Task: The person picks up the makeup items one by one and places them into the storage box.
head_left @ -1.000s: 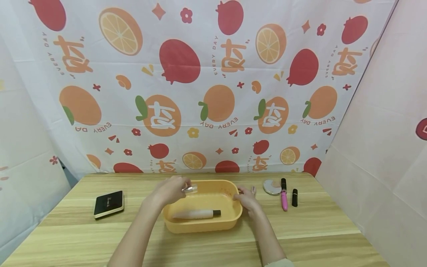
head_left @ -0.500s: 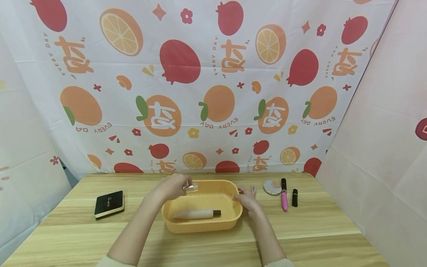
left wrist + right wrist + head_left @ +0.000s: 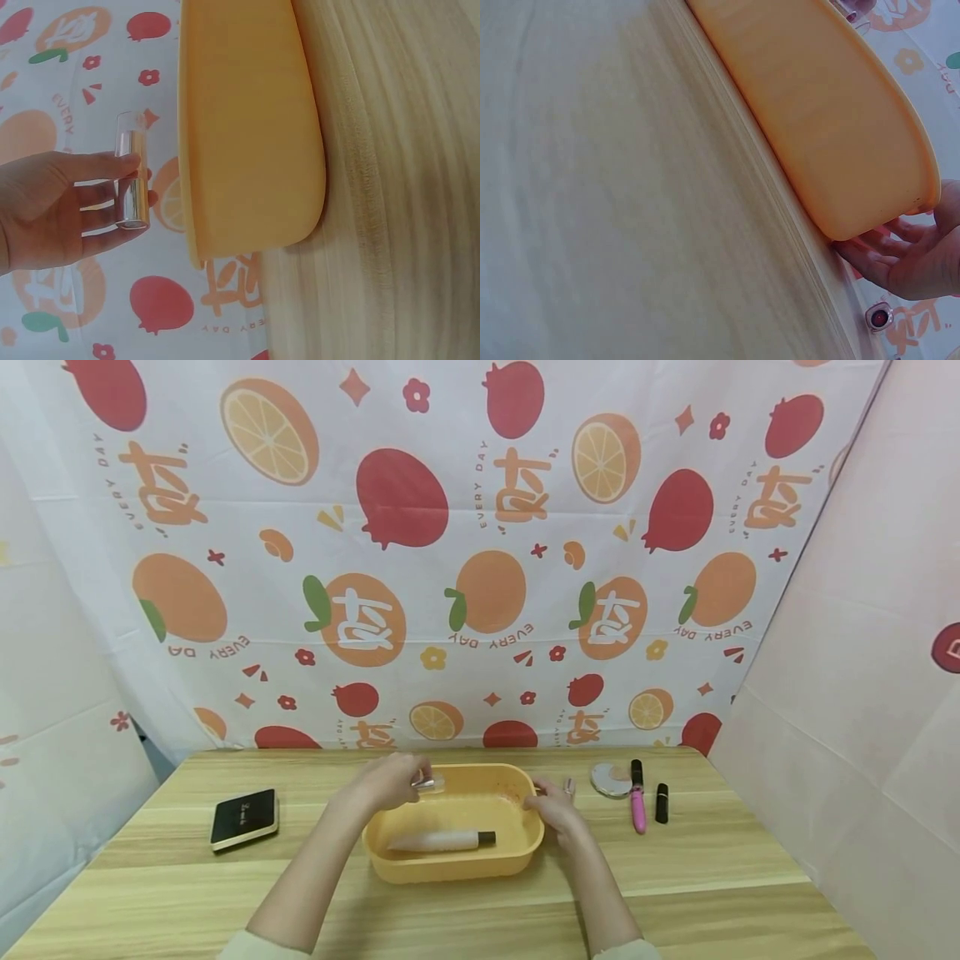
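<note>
Hardly anything has been moved since the earlier frame, the lipstick (image 3: 135, 196) being pinched by the left grip (image 3: 71, 206), its long axis nearly level and lengthwise above the left part of the tray (image 3: 465, 810), whose right end is grasped by the right grip (image 3: 553, 807).

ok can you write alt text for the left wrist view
A left hand pinches a small clear-topped tube, apart from and higher than a yellow container on a wood-grain table. Fruit-print cloth hangs behind; the view is turned sideways.
</note>
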A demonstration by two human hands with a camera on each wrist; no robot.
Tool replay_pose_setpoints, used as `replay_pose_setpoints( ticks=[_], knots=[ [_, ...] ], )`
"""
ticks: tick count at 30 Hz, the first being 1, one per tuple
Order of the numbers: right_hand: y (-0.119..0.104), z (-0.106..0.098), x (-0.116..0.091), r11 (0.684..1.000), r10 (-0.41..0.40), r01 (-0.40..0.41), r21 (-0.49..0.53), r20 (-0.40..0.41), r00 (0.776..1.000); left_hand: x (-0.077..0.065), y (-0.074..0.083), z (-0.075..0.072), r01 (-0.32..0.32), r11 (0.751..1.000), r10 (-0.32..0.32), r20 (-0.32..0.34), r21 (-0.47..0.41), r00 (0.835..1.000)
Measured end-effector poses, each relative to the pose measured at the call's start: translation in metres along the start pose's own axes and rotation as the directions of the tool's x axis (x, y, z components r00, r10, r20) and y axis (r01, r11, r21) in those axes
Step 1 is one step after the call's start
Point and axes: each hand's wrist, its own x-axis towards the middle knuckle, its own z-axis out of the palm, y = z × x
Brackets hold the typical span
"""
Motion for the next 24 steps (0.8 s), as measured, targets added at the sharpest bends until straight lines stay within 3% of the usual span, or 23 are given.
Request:
replay_pose_setpoints(
  ticks=[13, 24],
  knots=[
    [0.001, 0.0, -0.001, 0.999, -0.007, 0.007, -0.032, 0.003, 1.0, 0.002, -0.007, 0.011, -0.009, 1.0, 0.01, -0.021, 0.019, 1.0],
    [0.001, 0.0, 0.0, 0.999, -0.014, 0.013, -0.053, -0.02, 1.0, 0.002, -0.007, 0.008, 0.001, 1.0, -0.001, 0.001, -0.001, 1.0]
  ],
)
